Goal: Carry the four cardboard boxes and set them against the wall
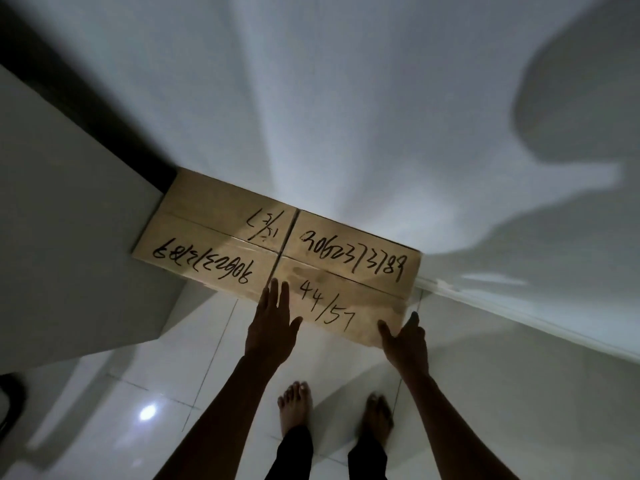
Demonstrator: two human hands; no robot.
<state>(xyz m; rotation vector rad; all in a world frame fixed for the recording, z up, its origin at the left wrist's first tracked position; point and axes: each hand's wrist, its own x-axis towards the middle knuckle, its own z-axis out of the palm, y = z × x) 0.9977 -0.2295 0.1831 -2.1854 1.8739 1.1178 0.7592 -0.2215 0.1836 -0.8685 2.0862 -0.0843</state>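
Two brown cardboard boxes stand side by side against the white wall, their tops marked with black handwriting. The left box touches the grey cabinet side. The right box reads "44/57". My left hand lies flat on the right box's near left corner, fingers straight along the seam between the boxes, thumb spread. My right hand clasps its near right corner, thumb on top and fingers down the side. The box sides are hidden, as is whatever lies beneath the boxes.
A grey cabinet fills the left, with a dark gap behind it. A white skirting board runs along the wall to the right. My bare feet stand on glossy white floor tiles. A dark object sits at the left edge.
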